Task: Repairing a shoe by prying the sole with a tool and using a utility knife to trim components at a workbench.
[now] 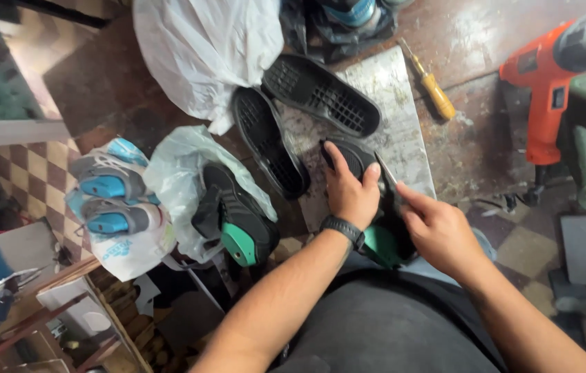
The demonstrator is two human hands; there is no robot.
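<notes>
Metal plate (403, 131) lies on the surface (486, 48), with two loose black soles (320, 93) at its far left edge. Black-and-green shoe (376, 238) rests sole-up at the plate's near edge. Left hand (349, 190) is clamped over the shoe's sole. Right hand (438, 231) grips a thin blade (386, 171), tip against the shoe by the left fingers.

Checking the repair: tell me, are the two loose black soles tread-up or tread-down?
Tread-up: both black soles show their grid pattern.
</notes>
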